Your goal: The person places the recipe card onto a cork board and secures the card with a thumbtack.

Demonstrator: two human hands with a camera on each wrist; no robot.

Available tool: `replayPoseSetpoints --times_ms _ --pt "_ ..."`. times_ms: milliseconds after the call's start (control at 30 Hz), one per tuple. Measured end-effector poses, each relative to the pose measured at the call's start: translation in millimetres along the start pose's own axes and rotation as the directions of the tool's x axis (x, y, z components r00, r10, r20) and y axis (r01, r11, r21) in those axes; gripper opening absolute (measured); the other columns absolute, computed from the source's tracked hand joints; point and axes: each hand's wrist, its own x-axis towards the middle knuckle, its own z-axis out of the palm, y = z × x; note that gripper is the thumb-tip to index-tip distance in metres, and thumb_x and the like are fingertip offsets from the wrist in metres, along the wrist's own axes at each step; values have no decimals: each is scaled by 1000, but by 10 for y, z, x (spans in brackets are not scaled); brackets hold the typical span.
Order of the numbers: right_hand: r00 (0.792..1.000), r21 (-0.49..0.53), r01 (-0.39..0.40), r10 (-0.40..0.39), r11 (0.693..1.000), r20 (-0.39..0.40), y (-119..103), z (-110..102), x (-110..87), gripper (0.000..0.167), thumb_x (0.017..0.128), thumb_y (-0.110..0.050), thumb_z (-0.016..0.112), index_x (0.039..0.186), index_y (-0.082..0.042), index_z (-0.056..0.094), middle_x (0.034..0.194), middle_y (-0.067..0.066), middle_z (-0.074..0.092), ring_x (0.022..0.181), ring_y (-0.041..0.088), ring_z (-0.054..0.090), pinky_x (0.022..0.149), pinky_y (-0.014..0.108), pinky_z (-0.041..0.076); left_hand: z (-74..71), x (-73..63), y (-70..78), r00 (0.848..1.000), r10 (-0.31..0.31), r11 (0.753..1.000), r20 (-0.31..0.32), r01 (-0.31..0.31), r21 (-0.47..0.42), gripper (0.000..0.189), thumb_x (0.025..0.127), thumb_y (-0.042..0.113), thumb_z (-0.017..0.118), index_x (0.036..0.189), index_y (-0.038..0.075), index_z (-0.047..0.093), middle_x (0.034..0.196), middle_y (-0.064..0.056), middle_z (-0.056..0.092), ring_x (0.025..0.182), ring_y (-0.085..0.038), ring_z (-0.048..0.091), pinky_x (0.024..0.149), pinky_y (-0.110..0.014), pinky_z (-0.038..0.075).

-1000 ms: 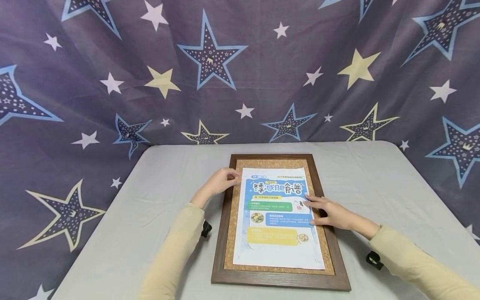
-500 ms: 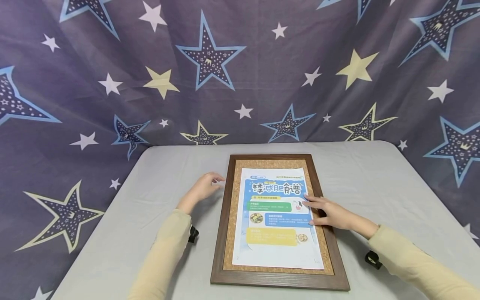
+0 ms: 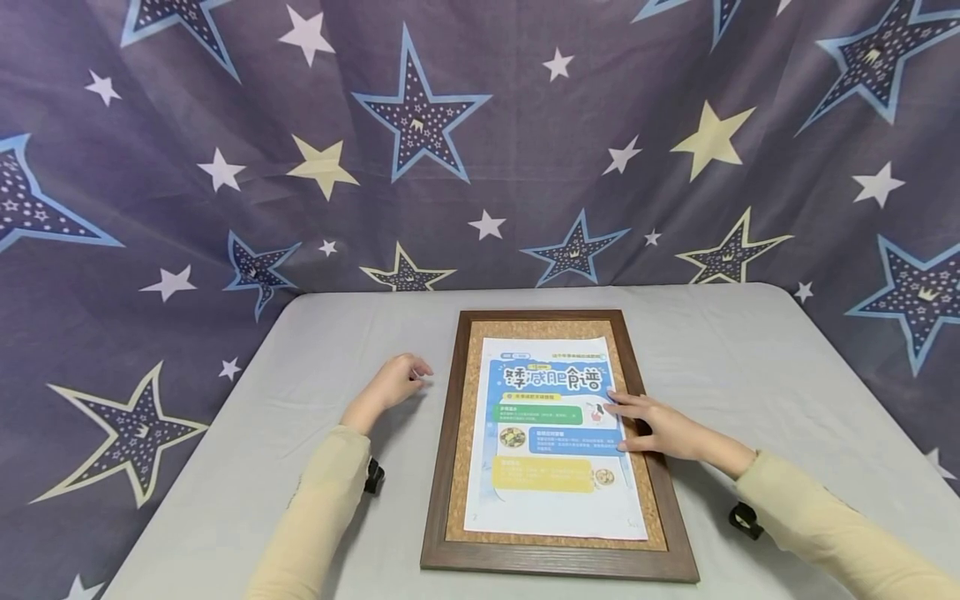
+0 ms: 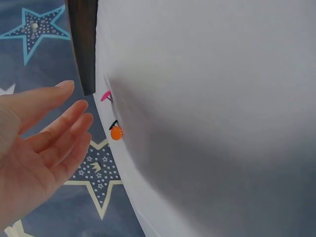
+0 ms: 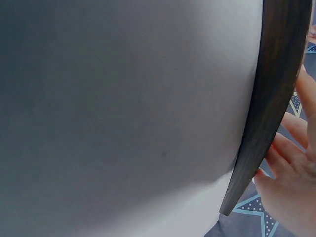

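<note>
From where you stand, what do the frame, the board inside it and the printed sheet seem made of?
Frame: dull dark brown wood or wood-look finish, showing fine streaks. Board: probably cork, from its speckled tan, matt surface. Printed sheet: likely paper, thin and white with coloured print; coated or plain, I can't tell.

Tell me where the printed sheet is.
In the head view, the printed sheet lies on the framed corkboard, with the right hand touching its right edge and the left hand off to the left.
</note>
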Motion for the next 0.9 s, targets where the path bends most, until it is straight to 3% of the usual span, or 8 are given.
replayPoseSetpoints --times_ms 33,200,367,900 --pt "1000 0 0 0 1000 0 2 1 0 62 80 -33 63 127 3 44 136 25 31 121 47 29 92 57 31 -66 -46 141 999 -46 999 16 46 15 16 75 -4 60 90 -1 65 90 -14 61 78 -25 57 71 -36 47" --pt "1000 -2 -4 4 1000 -3 4 3 1 62 79 -32 63 126 3 45 136 25 32 121 46 29 92 56 31 -160 -139 324 997 -75 996 17 74 49 16 75 -6 59 91 -6 63 84 -15 60 76 -24 57 72 -35 47" --pt "1000 -1 -7 7 1000 -1 -10 -4 -2 62 79 -32 63 126 3 45 136 25 32 120 47 29 91 57 31 -165 -152 324 994 -111 993 11 110 52 15 75 -7 58 89 -4 64 79 -11 62 72 -21 56 70 -34 47" --pt "1000 -6 -8 8 1000 -1 -14 -5 -5 61 79 -31 64 126 3 45 135 26 32 120 47 29 92 57 31 -82 -136 221 994 -109 991 8 108 75 9 76 -5 61 84 -3 66 80 -11 64 77 -23 59 72 -36 47"
